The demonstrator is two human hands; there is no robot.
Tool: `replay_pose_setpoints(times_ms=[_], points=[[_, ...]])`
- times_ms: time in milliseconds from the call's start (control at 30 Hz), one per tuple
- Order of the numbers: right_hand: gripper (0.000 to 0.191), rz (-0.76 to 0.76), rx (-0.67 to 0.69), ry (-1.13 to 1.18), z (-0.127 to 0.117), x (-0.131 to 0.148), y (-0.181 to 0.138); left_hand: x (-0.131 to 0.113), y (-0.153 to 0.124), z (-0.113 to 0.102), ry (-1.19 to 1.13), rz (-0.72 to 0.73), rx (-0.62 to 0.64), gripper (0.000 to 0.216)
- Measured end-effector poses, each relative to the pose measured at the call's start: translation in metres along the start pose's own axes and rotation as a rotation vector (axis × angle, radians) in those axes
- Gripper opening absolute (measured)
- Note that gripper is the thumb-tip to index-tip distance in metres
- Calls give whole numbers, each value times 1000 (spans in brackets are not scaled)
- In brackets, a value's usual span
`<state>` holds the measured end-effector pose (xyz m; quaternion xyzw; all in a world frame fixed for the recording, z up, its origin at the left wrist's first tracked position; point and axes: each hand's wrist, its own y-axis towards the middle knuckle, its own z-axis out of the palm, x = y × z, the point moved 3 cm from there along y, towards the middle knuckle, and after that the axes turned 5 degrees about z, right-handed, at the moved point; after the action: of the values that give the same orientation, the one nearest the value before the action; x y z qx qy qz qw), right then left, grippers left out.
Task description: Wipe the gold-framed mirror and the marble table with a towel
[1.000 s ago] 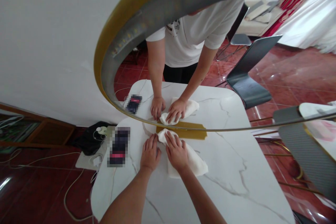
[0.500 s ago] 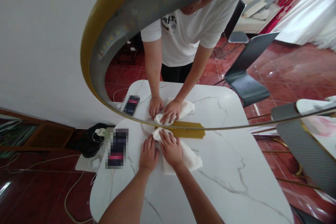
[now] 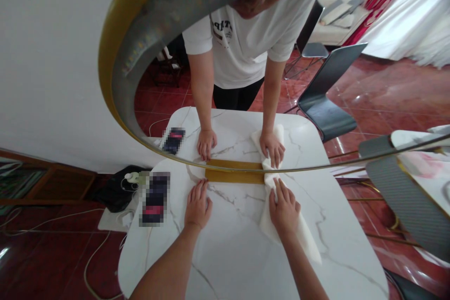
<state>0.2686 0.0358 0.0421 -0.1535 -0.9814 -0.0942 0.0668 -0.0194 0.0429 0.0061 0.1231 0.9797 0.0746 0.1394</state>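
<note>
My right hand [image 3: 284, 207] presses a white cloth [image 3: 306, 240] against the marble-patterned table [image 3: 232, 258], its fingertips at the right end of a flat gold strip [image 3: 235, 176]. Part of the cloth is bunched under the fingers; the rest trails back toward me on the right. Fingers stretched out, my left hand [image 3: 198, 205] lies flat on the tabletop by the strip's left end and holds nothing. Behind the strip, a large mirror with a gold rim [image 3: 105, 65] reflects both hands, the cloth and a person in a white shirt.
A phone with a pixelated screen [image 3: 154, 199] lies at the table's left side. Beyond that edge are a black bag [image 3: 117, 187] and white cables [image 3: 87, 262]. A grey ribbed chair back [image 3: 408, 206] stands to the right. Other chairs show in the mirror.
My right hand has slid rightward along the gold strip with the cloth, away from my left hand. The strip's left part is uncovered now. My left hand has stayed nearly in place.
</note>
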Motion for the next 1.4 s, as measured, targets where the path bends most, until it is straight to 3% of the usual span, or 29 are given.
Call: replay_pose_setpoints(times_ms=[200, 400, 533, 667, 833, 1000, 1233, 1400], points=[[49, -47, 21, -11, 6, 32, -10, 0, 0, -1, 1, 6, -6, 59], [52, -273, 112, 60, 14, 104, -30, 0, 0, 0, -9, 4, -19, 59], [54, -328, 160, 124, 20, 147, -37, 1, -1, 1, -15, 19, -23, 58], [54, -363, 182, 153, 21, 162, -36, 2, -2, 3, -8, 26, -21, 56], [53, -422, 165, 172, 15, 148, -32, 2, -1, 2, -18, 26, -26, 58], [52, -366, 91, 144, 10, 104, -23, 2, 0, 0, -15, 19, -13, 60], [50, -114, 11, 63, 1, 14, -4, 1, 0, -2, -15, 11, -9, 59], [50, 8, -26, 32, -3, 0, -2, 0, 1, -3, -23, 11, -13, 59]])
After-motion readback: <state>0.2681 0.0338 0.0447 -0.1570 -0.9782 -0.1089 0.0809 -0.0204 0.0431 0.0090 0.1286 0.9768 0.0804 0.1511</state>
